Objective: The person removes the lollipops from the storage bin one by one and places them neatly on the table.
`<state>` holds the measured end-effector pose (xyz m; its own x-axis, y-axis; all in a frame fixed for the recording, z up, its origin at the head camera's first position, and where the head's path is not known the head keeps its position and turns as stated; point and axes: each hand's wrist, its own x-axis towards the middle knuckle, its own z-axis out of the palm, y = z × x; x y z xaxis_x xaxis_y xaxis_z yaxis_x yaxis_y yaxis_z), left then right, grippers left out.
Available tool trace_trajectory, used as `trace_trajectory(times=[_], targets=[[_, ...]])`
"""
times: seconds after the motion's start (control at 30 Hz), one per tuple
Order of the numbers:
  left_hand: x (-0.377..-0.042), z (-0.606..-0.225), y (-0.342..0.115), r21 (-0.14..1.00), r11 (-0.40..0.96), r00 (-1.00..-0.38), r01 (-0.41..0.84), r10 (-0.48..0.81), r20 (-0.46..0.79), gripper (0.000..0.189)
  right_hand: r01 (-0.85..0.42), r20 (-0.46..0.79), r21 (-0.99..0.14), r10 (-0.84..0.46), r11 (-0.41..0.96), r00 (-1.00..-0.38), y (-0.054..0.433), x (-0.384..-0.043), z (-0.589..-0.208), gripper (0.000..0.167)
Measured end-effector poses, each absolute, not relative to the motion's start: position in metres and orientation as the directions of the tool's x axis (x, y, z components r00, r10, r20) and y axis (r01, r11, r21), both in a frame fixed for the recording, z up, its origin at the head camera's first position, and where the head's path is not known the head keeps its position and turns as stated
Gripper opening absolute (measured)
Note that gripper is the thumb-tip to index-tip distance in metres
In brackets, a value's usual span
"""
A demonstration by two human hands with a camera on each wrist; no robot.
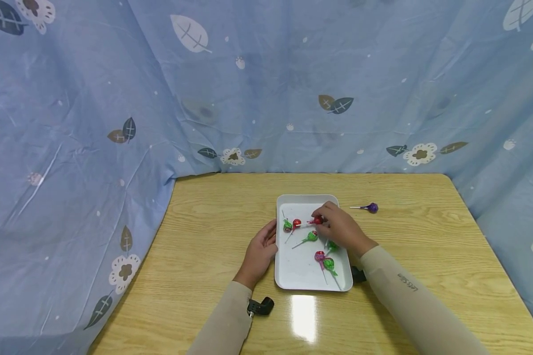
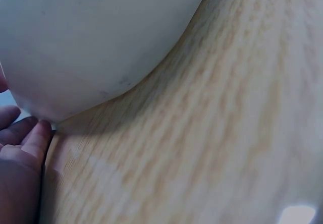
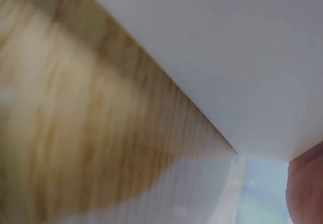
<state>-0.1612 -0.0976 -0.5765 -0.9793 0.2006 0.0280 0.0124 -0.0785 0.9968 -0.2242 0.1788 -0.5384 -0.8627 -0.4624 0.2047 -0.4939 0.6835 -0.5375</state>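
Observation:
A white tray (image 1: 295, 268) lies on the table with several wrapped lollipops in it. Over its upper right part, my right hand (image 1: 344, 229) pinches a red lollipop (image 1: 318, 220) by its head, the white stick pointing left. Close by are another red lollipop (image 1: 296, 223) and two green ones, a small green lollipop (image 1: 287, 226) and a longer green lollipop (image 1: 311, 236). My left hand (image 1: 259, 251) rests against the tray's left side, fingers loosely extended; the left wrist view shows its fingertips (image 2: 43, 130) at the foot of the tray wall (image 2: 96, 42).
A purple lollipop (image 1: 372, 207) lies on the wooden table (image 1: 213, 212), right of the tray. Toward the tray's near end lie a pink lollipop (image 1: 320, 257) and a green lollipop (image 1: 329, 265); one more green lollipop (image 1: 332, 245) is partly under the right hand. A blue curtain (image 1: 266, 98) hangs behind.

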Motion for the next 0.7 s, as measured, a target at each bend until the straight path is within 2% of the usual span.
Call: trace_trajectory(times=[0.43, 0.7], targets=[[-0.1619, -0.5755, -0.0972, 0.995, -0.094, -0.977, 0.021, 0.208, 0.040, 0.076, -0.435, 0.202, -0.662, -0.414, 0.610, -0.888, 0.1838, -0.2248, -0.5352, 0.020], [-0.1599, -0.5777, -0.0981, 0.997, -0.078, -0.979, 0.009, 0.202, 0.024, 0.075, -0.435, 0.228, -0.695, -0.399, 0.572, -0.888, 0.1869, -0.2251, -0.5344, 0.022]])
